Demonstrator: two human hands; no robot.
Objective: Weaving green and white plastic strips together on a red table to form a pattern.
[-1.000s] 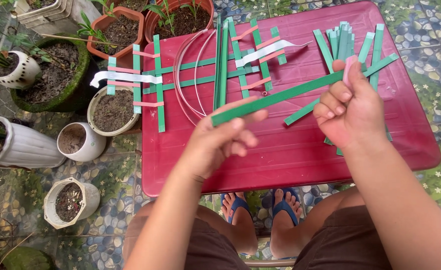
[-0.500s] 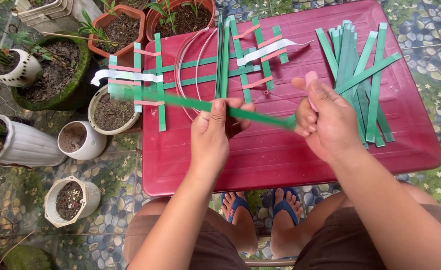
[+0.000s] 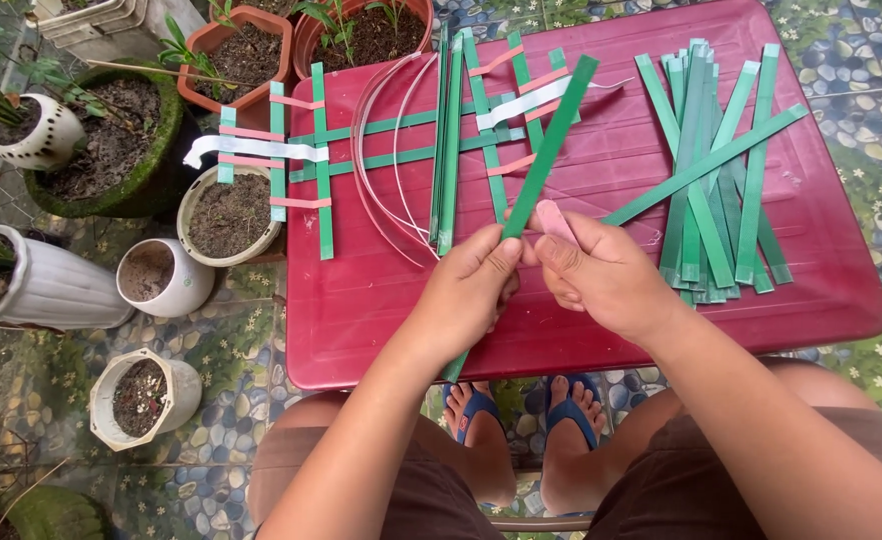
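Green strip [image 3: 551, 150] is pinched by both hands, left [image 3: 476, 285] and right [image 3: 601, 275], above the red table [image 3: 361, 310].

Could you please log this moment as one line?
left hand: holds green strip | right hand: pinches same strip | surface: red table

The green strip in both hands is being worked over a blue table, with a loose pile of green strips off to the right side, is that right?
Not quite: the table is dark red, not blue, as the head view shows. The rest holds. The left hand and right hand both grip the green strip over it, and the loose pile of green strips lies to the right.
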